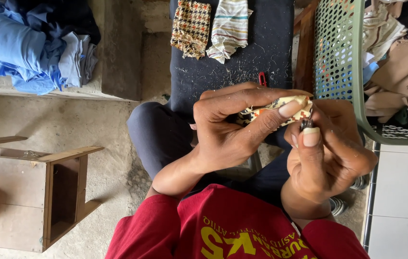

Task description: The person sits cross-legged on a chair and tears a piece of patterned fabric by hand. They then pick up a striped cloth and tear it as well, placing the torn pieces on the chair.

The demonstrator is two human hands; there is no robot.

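My left hand pinches a small folded piece of patterned fabric, cream with orange and dark marks, between thumb and fingers. My right hand holds a small metal tool with its tip at the fabric's right end; most of the tool is hidden by the fingers. Both hands hover above my knees, over a dark cloth-covered surface sprinkled with thread scraps.
On the dark surface lie a houndstooth fabric piece, a striped fabric piece and a small red item. A green perforated basket of clothes stands at right. Blue folded cloth lies top left, a wooden stool lower left.
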